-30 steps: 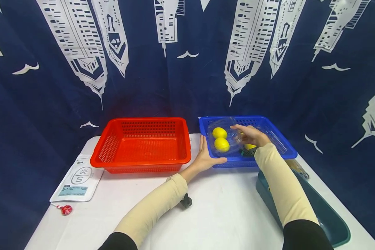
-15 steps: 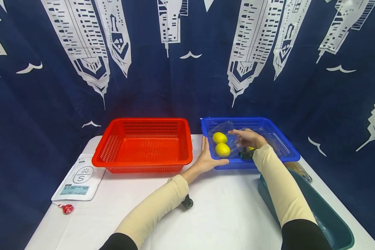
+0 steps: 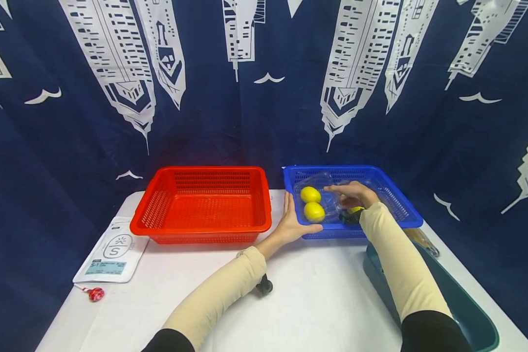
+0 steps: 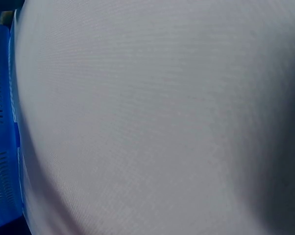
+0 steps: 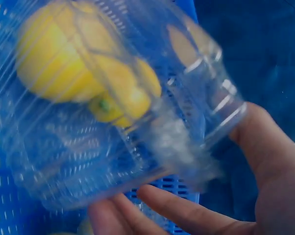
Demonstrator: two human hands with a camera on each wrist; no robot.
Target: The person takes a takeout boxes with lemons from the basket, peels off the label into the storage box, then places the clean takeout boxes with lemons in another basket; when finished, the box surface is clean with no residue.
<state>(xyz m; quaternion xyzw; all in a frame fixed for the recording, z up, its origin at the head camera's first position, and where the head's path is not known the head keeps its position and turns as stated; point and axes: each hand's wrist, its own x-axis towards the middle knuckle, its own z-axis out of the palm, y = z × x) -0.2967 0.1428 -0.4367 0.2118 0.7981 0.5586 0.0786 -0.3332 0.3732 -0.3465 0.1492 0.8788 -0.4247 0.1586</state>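
Observation:
In the head view, two lemons (image 3: 314, 212) lie in a clear plastic container (image 3: 331, 211) inside the blue basket (image 3: 396, 205). My right hand (image 3: 354, 193) is at the container's right side. The right wrist view shows its thumb on one side of the clear plastic and its fingers (image 5: 186, 210) along the other, gripping it, with the lemons seen through the plastic. More yellow shows below that hand, mostly hidden. My left hand (image 3: 288, 222) rests against the basket's near-left corner, its fingers straight along the side and its thumb at the front rim.
A red basket (image 3: 202, 230) stands left of the blue one. At the right is a dark green tub (image 3: 479, 318), with a clear package (image 3: 424, 242) behind it. A white pouch (image 3: 110, 254) and a red-wrapped lollipop (image 3: 96, 294) lie at the left.
The clear plastic beside my right hand has shifted and now sits lower around the lemons. My right hand has moved only slightly, and the left stays at the basket's corner.

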